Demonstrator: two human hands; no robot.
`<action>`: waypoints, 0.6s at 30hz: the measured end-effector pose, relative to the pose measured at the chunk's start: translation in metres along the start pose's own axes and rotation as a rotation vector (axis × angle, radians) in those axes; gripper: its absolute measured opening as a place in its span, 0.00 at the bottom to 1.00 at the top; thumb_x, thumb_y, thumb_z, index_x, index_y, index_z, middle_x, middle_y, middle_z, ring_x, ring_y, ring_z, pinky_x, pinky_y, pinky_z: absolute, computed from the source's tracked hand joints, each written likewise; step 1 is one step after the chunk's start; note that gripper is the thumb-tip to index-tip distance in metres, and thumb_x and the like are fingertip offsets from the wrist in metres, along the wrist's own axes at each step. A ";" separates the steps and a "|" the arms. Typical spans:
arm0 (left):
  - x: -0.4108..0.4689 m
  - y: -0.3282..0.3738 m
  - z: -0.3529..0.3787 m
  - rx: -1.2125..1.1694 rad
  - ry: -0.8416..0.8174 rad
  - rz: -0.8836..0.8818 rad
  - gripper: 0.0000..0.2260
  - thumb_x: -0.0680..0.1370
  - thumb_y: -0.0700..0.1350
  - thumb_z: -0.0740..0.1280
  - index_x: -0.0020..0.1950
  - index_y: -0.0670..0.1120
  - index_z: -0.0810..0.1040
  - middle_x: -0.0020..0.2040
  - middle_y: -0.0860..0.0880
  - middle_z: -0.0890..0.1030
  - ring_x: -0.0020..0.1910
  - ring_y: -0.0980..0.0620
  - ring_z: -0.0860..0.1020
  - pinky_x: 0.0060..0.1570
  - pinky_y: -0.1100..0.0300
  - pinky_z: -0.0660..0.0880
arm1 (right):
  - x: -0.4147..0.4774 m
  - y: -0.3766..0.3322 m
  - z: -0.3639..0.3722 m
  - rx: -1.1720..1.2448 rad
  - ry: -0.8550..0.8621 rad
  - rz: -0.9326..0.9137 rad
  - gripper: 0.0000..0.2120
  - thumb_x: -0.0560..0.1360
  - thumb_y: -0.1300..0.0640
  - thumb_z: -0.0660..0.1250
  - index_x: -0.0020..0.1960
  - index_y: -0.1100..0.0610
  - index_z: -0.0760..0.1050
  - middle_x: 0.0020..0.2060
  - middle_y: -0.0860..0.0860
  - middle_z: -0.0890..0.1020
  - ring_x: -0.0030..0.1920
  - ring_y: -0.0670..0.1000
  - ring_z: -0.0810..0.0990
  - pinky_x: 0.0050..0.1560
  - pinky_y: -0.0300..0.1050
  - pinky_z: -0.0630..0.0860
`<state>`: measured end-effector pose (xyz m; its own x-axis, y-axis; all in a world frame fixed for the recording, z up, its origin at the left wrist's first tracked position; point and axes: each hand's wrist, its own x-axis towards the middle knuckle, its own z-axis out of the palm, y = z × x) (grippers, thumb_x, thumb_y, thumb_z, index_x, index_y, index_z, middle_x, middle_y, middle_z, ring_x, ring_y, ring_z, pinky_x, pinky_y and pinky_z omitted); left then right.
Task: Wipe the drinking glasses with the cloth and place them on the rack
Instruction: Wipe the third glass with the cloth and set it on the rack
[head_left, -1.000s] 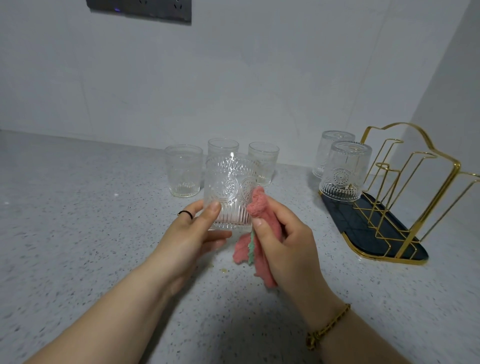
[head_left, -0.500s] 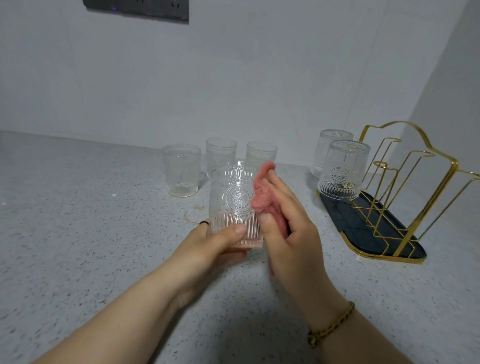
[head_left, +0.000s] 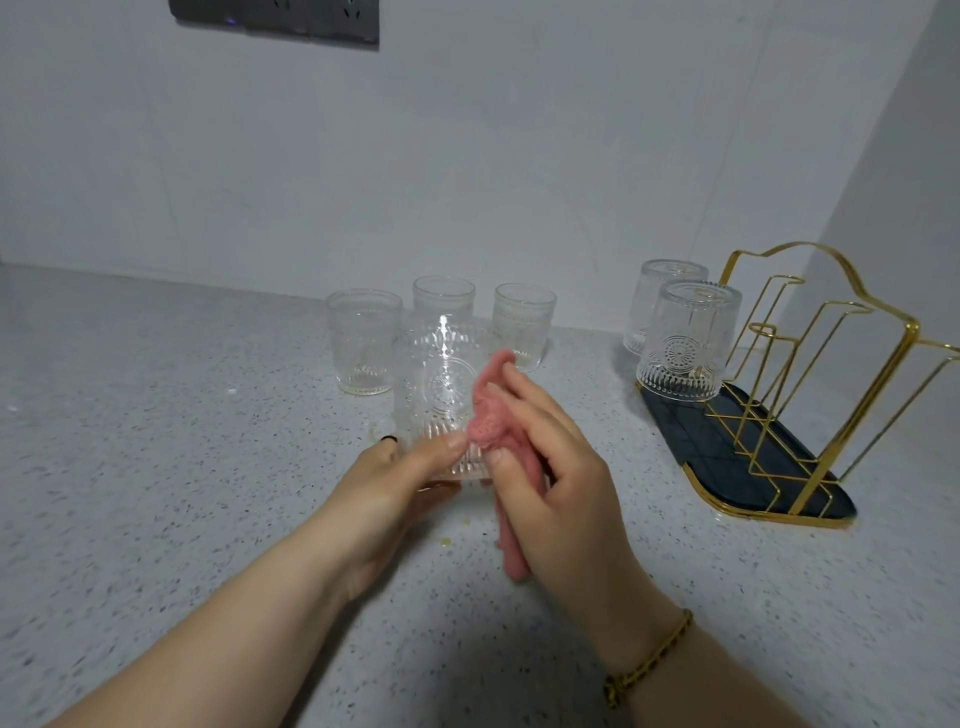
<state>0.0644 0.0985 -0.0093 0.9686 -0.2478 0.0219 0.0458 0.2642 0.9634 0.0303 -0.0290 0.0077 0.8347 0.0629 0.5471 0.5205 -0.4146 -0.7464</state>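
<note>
My left hand (head_left: 395, 483) grips an embossed drinking glass (head_left: 439, 384) by its base, holding it above the counter. My right hand (head_left: 550, 467) holds a pink cloth (head_left: 488, 415) and presses it against the glass's right side; the cloth's tail hangs below my palm. Three more upright glasses (head_left: 363, 338) stand in a row behind. A gold wire rack (head_left: 810, 374) on a dark tray (head_left: 696, 441) sits at the right, with an upside-down glass (head_left: 685, 348) at its near-left end and another upside-down glass (head_left: 662, 291) behind it.
The speckled grey counter (head_left: 156, 467) runs to a white wall at the back and a side wall behind the rack. A dark socket strip (head_left: 275, 21) is mounted high on the back wall. Small yellowish specks lie on the counter near my hands.
My left hand shifted from the glass's side to its base and turned the glass. My right hand rose with the cloth along the glass's right side, then slid slightly down.
</note>
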 end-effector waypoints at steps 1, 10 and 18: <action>-0.001 -0.001 0.001 0.008 -0.035 -0.001 0.25 0.59 0.53 0.72 0.51 0.39 0.81 0.48 0.42 0.84 0.52 0.45 0.81 0.58 0.55 0.75 | 0.001 -0.003 -0.003 0.010 0.029 -0.021 0.20 0.72 0.57 0.58 0.63 0.43 0.68 0.64 0.37 0.65 0.63 0.34 0.67 0.58 0.22 0.64; -0.004 0.005 0.006 -0.164 -0.029 0.051 0.53 0.45 0.57 0.81 0.63 0.33 0.69 0.51 0.36 0.81 0.44 0.44 0.82 0.39 0.56 0.79 | 0.004 -0.001 -0.007 0.249 0.071 0.220 0.12 0.77 0.57 0.59 0.49 0.41 0.75 0.37 0.59 0.79 0.35 0.70 0.76 0.30 0.65 0.76; -0.004 0.007 0.002 -0.103 0.008 -0.027 0.26 0.64 0.49 0.73 0.58 0.39 0.75 0.48 0.46 0.84 0.47 0.53 0.82 0.48 0.59 0.78 | 0.002 0.001 -0.004 0.256 0.045 0.246 0.15 0.76 0.60 0.61 0.47 0.38 0.74 0.33 0.58 0.81 0.23 0.47 0.75 0.25 0.50 0.75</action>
<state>0.0600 0.0994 -0.0018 0.9685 -0.2488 -0.0065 0.0966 0.3519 0.9310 0.0317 -0.0328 0.0094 0.9347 -0.0528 0.3514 0.3382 -0.1709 -0.9254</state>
